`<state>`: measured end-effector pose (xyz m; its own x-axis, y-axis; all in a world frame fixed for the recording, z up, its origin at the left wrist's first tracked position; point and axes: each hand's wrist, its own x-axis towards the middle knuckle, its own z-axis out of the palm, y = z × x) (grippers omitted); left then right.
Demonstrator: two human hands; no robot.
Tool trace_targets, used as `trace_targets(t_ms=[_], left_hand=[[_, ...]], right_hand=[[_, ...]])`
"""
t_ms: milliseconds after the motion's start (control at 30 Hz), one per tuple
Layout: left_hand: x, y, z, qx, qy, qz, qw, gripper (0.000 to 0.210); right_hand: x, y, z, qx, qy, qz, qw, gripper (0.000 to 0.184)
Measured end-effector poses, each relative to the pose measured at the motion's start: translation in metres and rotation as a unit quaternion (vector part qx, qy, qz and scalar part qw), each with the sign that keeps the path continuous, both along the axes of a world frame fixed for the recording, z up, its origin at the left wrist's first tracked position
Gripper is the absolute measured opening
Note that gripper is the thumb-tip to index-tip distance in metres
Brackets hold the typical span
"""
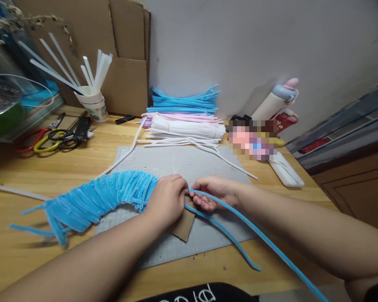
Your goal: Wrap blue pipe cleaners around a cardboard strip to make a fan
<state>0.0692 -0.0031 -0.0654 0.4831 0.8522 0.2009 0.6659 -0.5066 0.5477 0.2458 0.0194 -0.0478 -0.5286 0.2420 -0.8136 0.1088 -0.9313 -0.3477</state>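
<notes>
A curved bundle of blue pipe cleaners [94, 199], wound closely round a core, lies over the grey cutting mat [176, 157] and the wood. My left hand [166, 199] is closed over its right end. Facing it, my right hand [212, 193] pinches a long blue pipe cleaner [255, 222] that runs down to the lower right. A second blue strand [227, 230] trails from under my left hand. Brown cardboard [185, 224] sticks out below my hands. Loose blue ends poke out at the bundle's left. My left fingertips are partly hidden.
Behind the mat lie piles of blue [184, 100] and white pipe cleaners [189, 128], with pink ones between. Scissors [44, 138] and a cup of white sticks [93, 102] stand left. A white bottle [271, 102] leans at the back right. Cardboard sheets [129, 84] rest against the wall.
</notes>
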Motion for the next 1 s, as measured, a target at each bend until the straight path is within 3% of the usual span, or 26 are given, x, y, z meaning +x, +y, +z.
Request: trace_targets(t_ms=[200, 367, 400, 467, 567, 667, 700, 733, 800, 833, 867, 900, 933, 1000], left_hand=[[-0.001, -0.001, 0.001, 0.001, -0.003, 0.003, 1.000, 0.014], [-0.001, 0.000, 0.000, 0.003, -0.005, -0.002, 1.000, 0.013], [-0.002, 0.000, 0.000, 0.003, -0.004, -0.003, 1.000, 0.013], [-0.002, -0.001, 0.000, 0.003, -0.003, -0.005, 1.000, 0.013], [-0.001, -0.001, 0.000, 0.000, 0.000, -0.006, 1.000, 0.012], [0.001, -0.002, 0.001, -0.003, 0.003, -0.001, 1.000, 0.013], [0.001, -0.002, 0.001, -0.005, 0.004, 0.001, 1.000, 0.013], [0.001, -0.002, 0.001, -0.006, 0.004, 0.001, 1.000, 0.013], [0.001, -0.002, 0.001, -0.007, 0.003, 0.002, 1.000, 0.012], [0.001, -0.002, 0.001, -0.007, 0.002, 0.003, 1.000, 0.012], [0.000, -0.002, 0.001, -0.007, 0.001, 0.005, 1.000, 0.012], [0.000, -0.002, 0.000, -0.007, -0.001, 0.008, 1.000, 0.012], [0.000, -0.002, 0.000, -0.007, -0.002, 0.011, 1.000, 0.011], [0.000, -0.002, 0.000, -0.007, -0.004, 0.015, 1.000, 0.011]], right_hand=[[-0.008, -0.005, 0.012, -0.010, -0.010, -0.047, 0.999, 0.028], [-0.009, -0.006, 0.016, 0.006, -0.016, -0.017, 1.000, 0.021], [-0.009, -0.006, 0.015, 0.029, -0.022, 0.002, 0.999, 0.019], [-0.008, -0.007, 0.009, 0.154, -0.070, 0.067, 0.983, 0.015], [-0.008, -0.010, -0.002, 0.380, -0.160, 0.138, 0.900, 0.011], [-0.004, -0.014, -0.008, 0.500, -0.204, 0.138, 0.830, 0.013], [-0.002, -0.015, -0.008, 0.565, -0.221, 0.162, 0.778, 0.013], [0.000, -0.017, -0.008, 0.636, -0.238, 0.202, 0.706, 0.011], [0.005, -0.019, -0.006, 0.748, -0.259, 0.294, 0.535, 0.012], [0.006, -0.019, -0.006, 0.774, -0.266, 0.325, 0.474, 0.014], [0.007, -0.020, -0.005, 0.780, -0.276, 0.333, 0.453, 0.016], [0.007, -0.020, -0.004, 0.771, -0.288, 0.322, 0.468, 0.014], [0.006, -0.020, -0.004, 0.745, -0.297, 0.300, 0.516, 0.012], [0.005, -0.018, -0.003, 0.631, -0.272, 0.250, 0.682, 0.010]])
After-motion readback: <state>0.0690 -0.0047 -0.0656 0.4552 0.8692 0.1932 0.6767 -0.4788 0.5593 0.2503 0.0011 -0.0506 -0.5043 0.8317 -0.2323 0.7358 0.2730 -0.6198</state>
